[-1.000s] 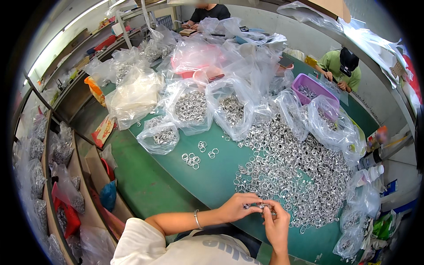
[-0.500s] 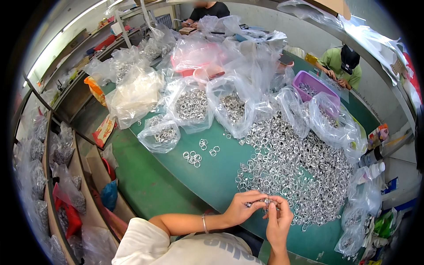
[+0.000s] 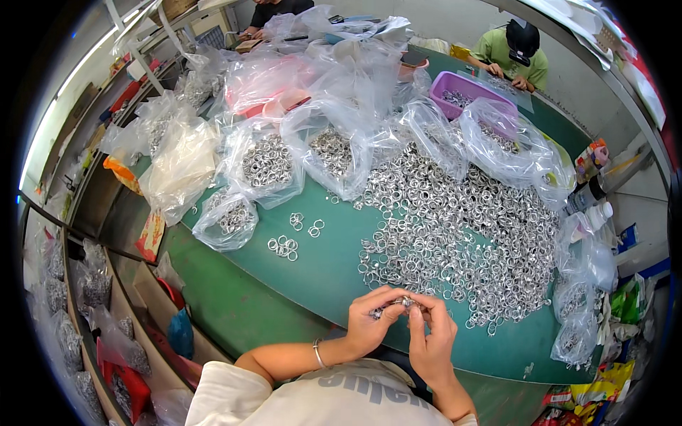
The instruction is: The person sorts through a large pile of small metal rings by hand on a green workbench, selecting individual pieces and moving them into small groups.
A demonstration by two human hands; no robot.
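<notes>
Silver rings (image 3: 403, 302) are pinched in the fingertips of left hand (image 3: 369, 323) and right hand (image 3: 432, 330) at the green table (image 3: 323, 273), with a heap of loose rings (image 3: 455, 248) just beyond, clear bags (image 3: 290, 190) holding more behind, and farther off a purple tub (image 3: 446, 108) of metal pieces.

Workshop, small metal goods by the look. Long green bench (image 3: 312, 273) heaped with silvery rings (image 3: 440, 245); more in open clear bags (image 3: 268, 162) and a purple tub (image 3: 439, 105). Two other people at work farther off, one in green (image 3: 536, 69), one in black (image 3: 273, 10). Left: divided shelving (image 3: 147, 292), bagged metal pieces (image 3: 54, 293); strip light (image 3: 85, 62) above.
</notes>
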